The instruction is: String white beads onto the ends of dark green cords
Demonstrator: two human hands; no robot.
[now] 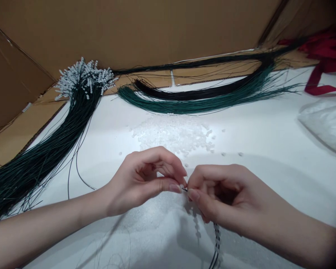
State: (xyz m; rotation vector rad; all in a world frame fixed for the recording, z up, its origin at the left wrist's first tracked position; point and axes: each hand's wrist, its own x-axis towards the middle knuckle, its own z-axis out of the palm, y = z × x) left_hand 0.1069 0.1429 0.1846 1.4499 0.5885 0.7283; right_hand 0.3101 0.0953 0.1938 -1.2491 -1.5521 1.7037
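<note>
My left hand [148,179] is curled, with thumb and forefinger closed about a tiny white bead [182,186]. Against it, my right hand [221,192] pinches a thin dark wire [185,189] whose tip meets the bead. Whether the wire passes through the bead is too small to tell. Below my right palm hang dark wire strands with pale beads [217,235] spaced along them; my fingers hide their upper part. Just beyond both hands, a loose spread of small translucent white beads [173,134] lies on the white surface [268,179].
A thick bundle of dark green wires [58,142], tipped with white bead clusters [85,78], lies at left. Green and black wires [198,102] curve across the back before a cardboard wall [145,33]. Red ribbon [322,71] and a clear plastic bag [327,119] are at right.
</note>
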